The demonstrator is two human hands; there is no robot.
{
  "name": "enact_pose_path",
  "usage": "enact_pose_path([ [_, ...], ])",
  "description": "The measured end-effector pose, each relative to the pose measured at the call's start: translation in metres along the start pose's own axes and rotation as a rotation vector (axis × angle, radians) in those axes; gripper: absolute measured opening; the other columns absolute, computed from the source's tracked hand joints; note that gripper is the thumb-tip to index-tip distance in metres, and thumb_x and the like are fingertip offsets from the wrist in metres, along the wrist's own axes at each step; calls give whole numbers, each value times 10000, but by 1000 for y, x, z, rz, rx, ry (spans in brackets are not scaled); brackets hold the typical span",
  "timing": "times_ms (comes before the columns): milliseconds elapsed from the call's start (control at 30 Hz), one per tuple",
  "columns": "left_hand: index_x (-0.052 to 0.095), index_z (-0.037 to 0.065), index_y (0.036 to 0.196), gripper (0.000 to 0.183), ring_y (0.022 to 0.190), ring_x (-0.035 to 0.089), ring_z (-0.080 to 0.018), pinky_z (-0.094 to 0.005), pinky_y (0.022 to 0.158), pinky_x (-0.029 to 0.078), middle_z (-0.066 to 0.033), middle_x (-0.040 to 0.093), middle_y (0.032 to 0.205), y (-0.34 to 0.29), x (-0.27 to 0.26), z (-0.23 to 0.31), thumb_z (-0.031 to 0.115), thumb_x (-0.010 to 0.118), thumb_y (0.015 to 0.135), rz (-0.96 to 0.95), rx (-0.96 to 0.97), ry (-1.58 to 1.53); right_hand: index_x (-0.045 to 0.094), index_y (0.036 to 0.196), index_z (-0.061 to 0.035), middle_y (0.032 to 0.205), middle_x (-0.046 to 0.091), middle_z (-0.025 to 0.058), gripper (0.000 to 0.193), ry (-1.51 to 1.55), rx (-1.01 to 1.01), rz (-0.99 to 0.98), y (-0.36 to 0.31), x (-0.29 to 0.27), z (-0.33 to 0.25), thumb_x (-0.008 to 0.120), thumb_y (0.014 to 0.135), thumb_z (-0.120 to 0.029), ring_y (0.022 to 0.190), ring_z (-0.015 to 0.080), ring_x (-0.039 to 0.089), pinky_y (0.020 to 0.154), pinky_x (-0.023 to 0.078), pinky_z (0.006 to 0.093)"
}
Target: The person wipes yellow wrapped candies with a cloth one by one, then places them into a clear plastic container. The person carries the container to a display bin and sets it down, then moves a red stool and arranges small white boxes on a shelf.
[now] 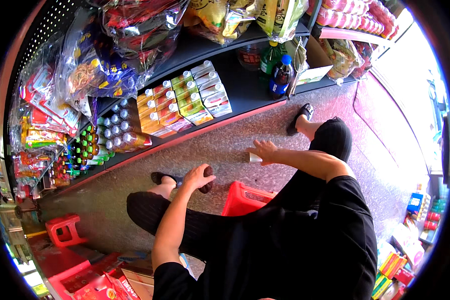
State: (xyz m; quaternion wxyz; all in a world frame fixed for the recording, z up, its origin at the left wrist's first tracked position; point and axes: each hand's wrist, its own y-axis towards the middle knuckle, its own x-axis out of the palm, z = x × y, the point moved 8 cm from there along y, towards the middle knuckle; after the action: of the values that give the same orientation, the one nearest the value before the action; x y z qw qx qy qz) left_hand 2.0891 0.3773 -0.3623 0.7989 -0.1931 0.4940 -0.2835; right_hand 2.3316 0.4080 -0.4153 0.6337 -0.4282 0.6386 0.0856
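Note:
My left hand [197,177], over the floor beside my left knee, has its fingers curled around a dark reddish-brown lump [205,183]. Whether the lump is cloth or something firmer I cannot make out. Farther right, my right hand [265,151] reaches in front of the low shelf with its upper fingers stretched. Under those fingers it holds a small white cup-like piece [255,157]; its far side is blurred. Below and between the hands a red plastic stool [235,197] shows in part, the rest hidden by my leg.
Ahead runs a dark shelf [245,90] with cartons [190,95] with white caps, small bottles [116,122] and a dark soda bottle [281,79]. Bagged snacks [92,65] hang and lie above. Another red stool [65,230] stands at left, red boxes [97,285] at lower left.

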Motion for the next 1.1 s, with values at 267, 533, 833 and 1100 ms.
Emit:
enact_pose_path([
  [267,545,88,1129,571,1021,568,-337,-414,846,458,-158,608,1086,1,-4,2,448,686,708,8,44,-22,371,1321,-218,1210,430,196,859,81,104,-158,0,1,-2,779,603,-456,974,379,569,779,481,481],
  [533,535,86,1127,589,991,576,-349,-426,832,470,-170,612,1055,-18,-38,-16,442,693,685,-80,45,107,342,1364,-193,1308,353,185,774,30,122,291,59,-96,16,717,711,-369,1221,380,354,860,413,517],
  [833,535,71,1134,585,998,578,-332,-409,831,464,-169,613,1055,3,-55,-41,435,681,700,16,-13,-29,402,1334,-149,1281,413,147,757,-125,175,558,121,-220,18,728,685,-362,1195,311,385,882,380,441],
  [1100,511,104,1188,592,993,582,-322,-405,831,468,-146,613,1070,0,-41,-64,416,675,712,7,0,-8,281,1386,-120,1397,290,141,864,-287,181,584,144,-193,9,733,672,-303,1280,383,267,894,373,470],
])
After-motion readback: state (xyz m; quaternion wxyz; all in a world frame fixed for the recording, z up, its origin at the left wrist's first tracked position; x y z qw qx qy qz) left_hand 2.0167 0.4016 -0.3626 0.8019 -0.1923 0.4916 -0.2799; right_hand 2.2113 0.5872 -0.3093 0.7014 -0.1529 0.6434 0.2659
